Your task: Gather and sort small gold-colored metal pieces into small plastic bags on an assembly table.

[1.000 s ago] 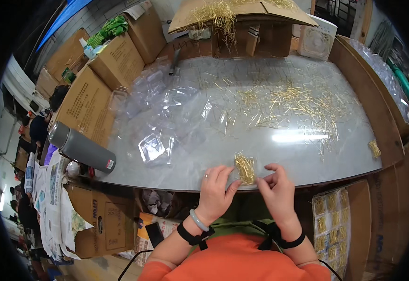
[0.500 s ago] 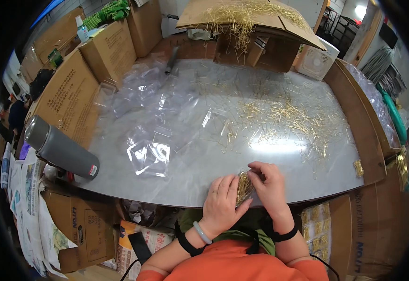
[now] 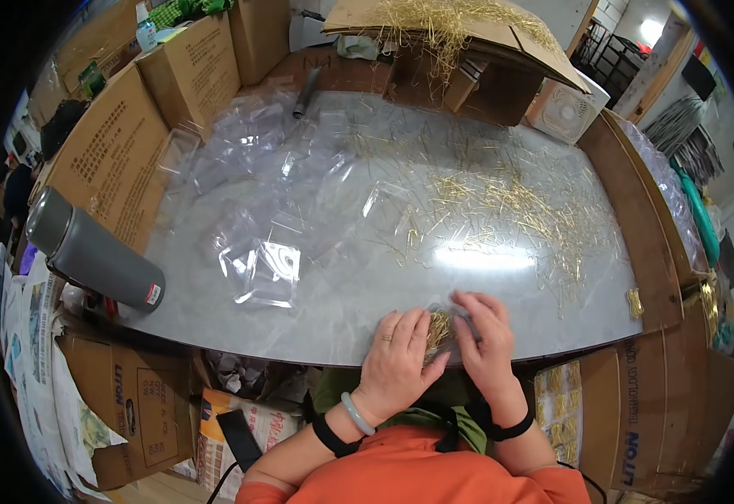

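Observation:
At the table's front edge, a small bundle of gold wire hooks (image 3: 438, 330) sits between my hands, apparently inside a clear plastic box whose walls hardly show. My left hand (image 3: 399, 351) is closed along the bundle's left side, fingers together and thumb at the near end. On the other side my right hand (image 3: 486, 333) has bent fingers, thumb and fingertips close together near the bundle's far right corner. A bit of clear plastic seems to show at those fingertips, too blurred to be sure.
Loose gold hooks (image 3: 510, 206) lie scattered over the table's right half. Clear plastic boxes (image 3: 268, 270) are heaped at left, near a grey flask (image 3: 102, 256). A cardboard box (image 3: 476, 84) topped with more hooks stands at back, beside a white fan (image 3: 567, 111). Cardboard walls edge the table.
My right hand has shifted slightly right, its fingertips drawing away from the bundle. The left hand stays around the bundle. The whole view has tilted a little.

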A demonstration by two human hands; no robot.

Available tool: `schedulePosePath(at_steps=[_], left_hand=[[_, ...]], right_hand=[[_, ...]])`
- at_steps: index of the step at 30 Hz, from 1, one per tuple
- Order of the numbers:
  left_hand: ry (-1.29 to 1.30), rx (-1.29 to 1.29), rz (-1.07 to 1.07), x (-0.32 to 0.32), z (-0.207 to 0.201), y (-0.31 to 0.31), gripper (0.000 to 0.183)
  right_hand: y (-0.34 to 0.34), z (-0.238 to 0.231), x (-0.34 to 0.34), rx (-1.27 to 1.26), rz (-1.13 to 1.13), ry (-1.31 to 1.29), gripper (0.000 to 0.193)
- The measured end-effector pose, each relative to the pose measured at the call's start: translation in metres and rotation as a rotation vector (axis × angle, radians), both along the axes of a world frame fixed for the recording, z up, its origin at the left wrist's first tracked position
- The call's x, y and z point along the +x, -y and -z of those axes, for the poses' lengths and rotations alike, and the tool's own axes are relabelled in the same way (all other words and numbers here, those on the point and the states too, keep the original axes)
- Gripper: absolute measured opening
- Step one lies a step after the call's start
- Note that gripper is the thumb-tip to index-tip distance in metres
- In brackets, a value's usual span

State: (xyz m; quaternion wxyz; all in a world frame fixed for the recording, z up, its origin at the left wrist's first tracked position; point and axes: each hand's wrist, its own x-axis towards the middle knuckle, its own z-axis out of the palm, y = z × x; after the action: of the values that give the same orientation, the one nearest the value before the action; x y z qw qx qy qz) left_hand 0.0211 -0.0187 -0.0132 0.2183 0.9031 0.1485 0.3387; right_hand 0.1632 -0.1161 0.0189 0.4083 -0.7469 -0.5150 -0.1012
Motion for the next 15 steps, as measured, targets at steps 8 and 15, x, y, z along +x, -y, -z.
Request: schedulePosePath(at_steps=[8, 15], left_hand=[[0.070, -0.023, -0.001, -0.004, 0.005, -0.002, 0.062], [0.070, -0.026, 0.026, -0.007, -0.002, -0.003, 0.057]], right_hand=[[0.013, 0.006, -0.011, -0.069, -0.181, 0.047, 0.036], [0.021, 0.013, -0.016, -0.042, -0.006, -0.192, 0.038]])
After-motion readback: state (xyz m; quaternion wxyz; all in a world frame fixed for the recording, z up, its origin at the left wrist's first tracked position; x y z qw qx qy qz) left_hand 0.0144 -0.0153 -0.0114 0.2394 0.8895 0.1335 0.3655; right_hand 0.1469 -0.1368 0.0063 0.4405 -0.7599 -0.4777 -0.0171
